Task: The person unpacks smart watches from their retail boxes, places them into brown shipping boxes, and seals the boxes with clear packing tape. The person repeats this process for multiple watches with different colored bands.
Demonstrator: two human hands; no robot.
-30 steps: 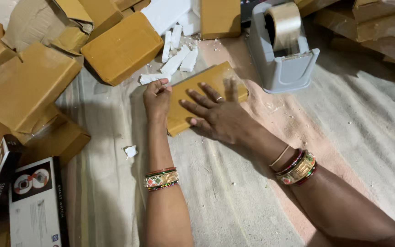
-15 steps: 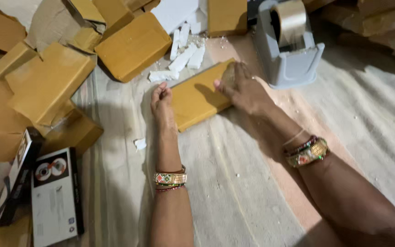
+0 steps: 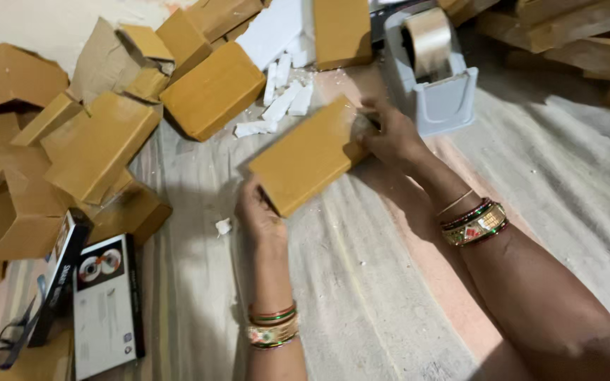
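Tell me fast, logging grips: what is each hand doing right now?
Left hand: closed on the near end of the box.
Right hand: closed on the box's far end.

Warm dim indoor light, soft shadows under the arms, slight motion blur, no glare

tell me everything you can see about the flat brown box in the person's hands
The flat brown box looks like plain tan cardboard, closed, rectangular and thin, with no print showing. It lies diagonally over the pale cloth, its far end toward the grey tape dispenser. The left hand grips its near corner and the right hand holds its far end. White foam scraps lie just beyond it.
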